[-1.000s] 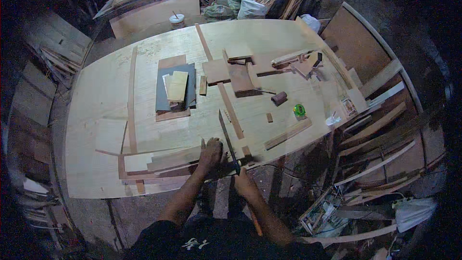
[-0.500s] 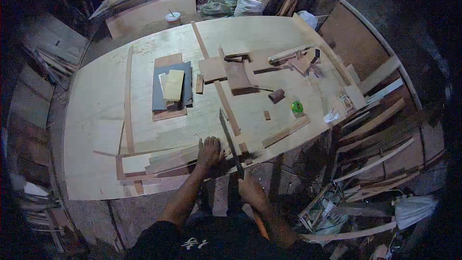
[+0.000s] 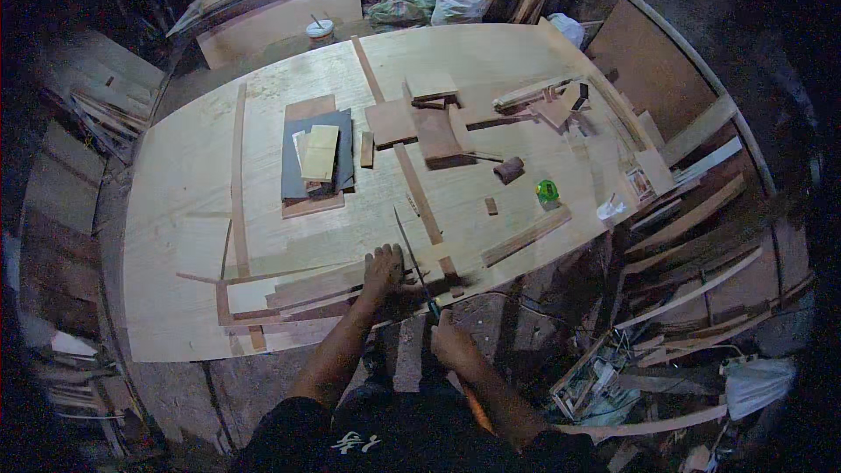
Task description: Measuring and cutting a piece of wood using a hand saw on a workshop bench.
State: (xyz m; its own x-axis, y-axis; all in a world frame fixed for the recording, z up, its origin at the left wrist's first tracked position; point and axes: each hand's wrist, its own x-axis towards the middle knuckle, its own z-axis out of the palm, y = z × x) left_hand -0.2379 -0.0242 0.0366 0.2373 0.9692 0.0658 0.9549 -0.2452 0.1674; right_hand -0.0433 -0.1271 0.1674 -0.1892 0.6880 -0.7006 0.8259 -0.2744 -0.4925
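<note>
My right hand (image 3: pixel 452 343) is closed round the long orange handle of a handsaw (image 3: pixel 414 250), just off the near edge of the large pale wooden panel. The thin blade points away from me over the panel. Left of the blade, my left hand (image 3: pixel 383 272) presses down with bent fingers on a wooden strip (image 3: pixel 328 297) lying near that edge. The end of the strip by the blade is in shadow, so contact between saw teeth and wood cannot be made out.
On the panel (image 3: pixel 184 193) lie stacked boards (image 3: pixel 321 153), a wooden block tool (image 3: pixel 441 136), a dark cylinder (image 3: pixel 508 170), a green tape measure (image 3: pixel 547 192) and a loose batten (image 3: pixel 526 235). Timber offcuts (image 3: pixel 688 250) crowd the right side. A white bucket (image 3: pixel 320 30) stands beyond.
The saw blade has tilted and shifted slightly left, now showing a thinner edge. My right hand has moved a little with it. My left hand stays on the strip; the whole view has shifted slightly.
</note>
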